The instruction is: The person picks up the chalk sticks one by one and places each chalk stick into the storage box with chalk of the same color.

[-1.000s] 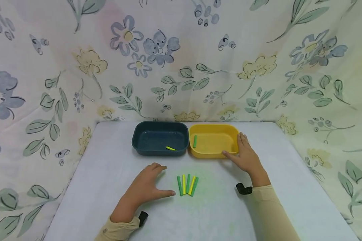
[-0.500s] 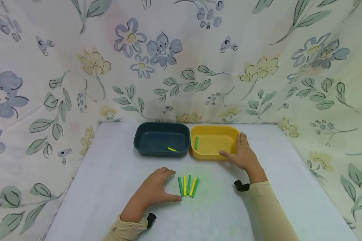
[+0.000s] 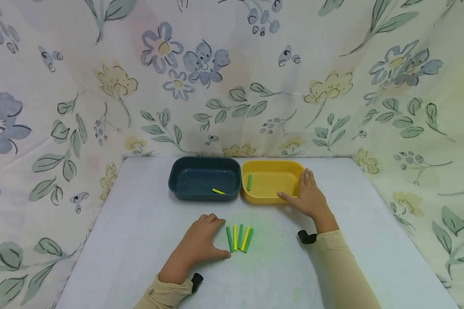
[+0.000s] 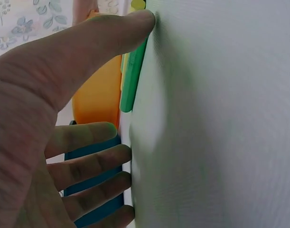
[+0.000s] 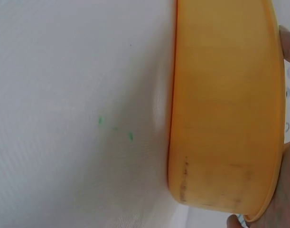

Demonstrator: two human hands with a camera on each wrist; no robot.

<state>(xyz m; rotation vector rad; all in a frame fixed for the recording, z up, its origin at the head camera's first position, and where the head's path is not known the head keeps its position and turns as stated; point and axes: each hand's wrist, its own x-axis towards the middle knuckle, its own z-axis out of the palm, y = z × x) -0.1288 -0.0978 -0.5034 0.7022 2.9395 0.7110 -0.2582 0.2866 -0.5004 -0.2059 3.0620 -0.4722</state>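
Note:
Several green and yellow chalk sticks lie in a loose row on the white table. Just left of them is my left hand, thumb and fingers spread apart, holding nothing. Its thumb tip is close to the nearest green chalk; whether they touch I cannot tell. My right hand rests against the right front corner of the yellow tray, fingers straight along the side and thumb across the front rim. One green chalk lies inside that tray.
A dark blue tray stands left of the yellow one, close beside it, with a yellow chalk inside. Behind the table hangs a floral cloth. Pale green smudges mark the tabletop around the chalk row.
My left hand has moved right, closer to the chalk row, mostly in the first half second. My right hand has shifted slightly left on the yellow tray's corner. The chalk sticks stay put.

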